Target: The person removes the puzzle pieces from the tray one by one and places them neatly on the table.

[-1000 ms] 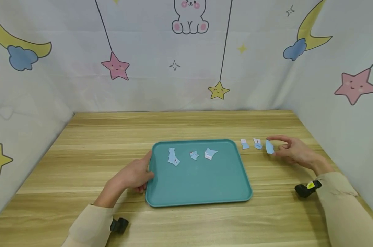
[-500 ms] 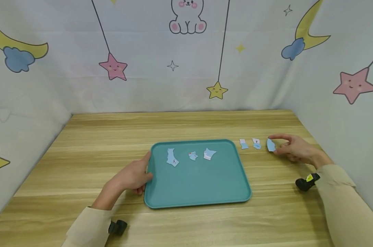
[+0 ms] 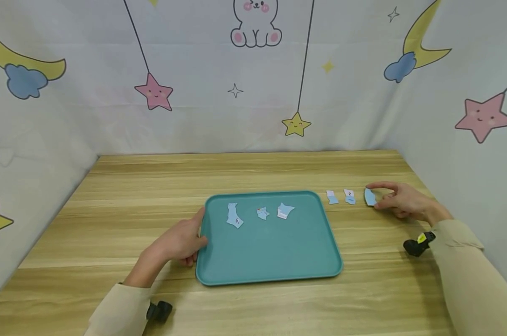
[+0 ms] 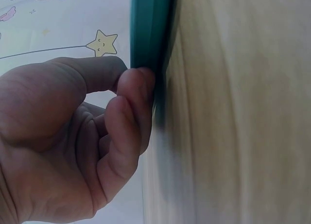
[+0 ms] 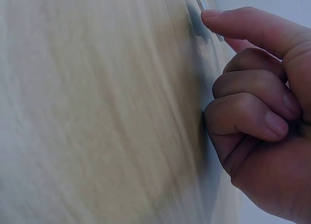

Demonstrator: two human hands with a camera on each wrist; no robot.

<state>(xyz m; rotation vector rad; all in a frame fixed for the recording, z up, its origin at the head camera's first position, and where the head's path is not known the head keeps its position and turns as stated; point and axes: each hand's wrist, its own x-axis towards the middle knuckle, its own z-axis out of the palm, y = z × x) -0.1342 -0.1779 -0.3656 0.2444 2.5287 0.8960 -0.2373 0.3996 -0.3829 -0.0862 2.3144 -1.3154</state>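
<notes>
My left hand (image 3: 179, 240) grips the left rim of a teal tray (image 3: 274, 252), its thumb over the edge and fingers tucked under. The left wrist view shows the tray's side (image 4: 148, 32) between thumb and curled fingers. To the right of the tray, my right hand (image 3: 406, 201) holds a light blue puzzle piece (image 3: 369, 197) by its ends between thumb and index finger, close over the table. In the right wrist view the piece's thin edge (image 5: 218, 37) shows by the thumb, while the other fingers are curled in.
Two small white-and-blue pieces, a left one (image 3: 332, 197) and a right one (image 3: 350, 196), lie between tray and right hand. Three irregular pieces lie in the tray: a long one (image 3: 234, 216), a small one (image 3: 262, 213) and a pointed one (image 3: 285, 210). A printed curtain (image 3: 194, 126) hangs behind the wooden table (image 3: 161, 177).
The right hand has shifted the held puzzle piece slightly right, away from the two small pieces. The left hand has kept its grip on the tray.
</notes>
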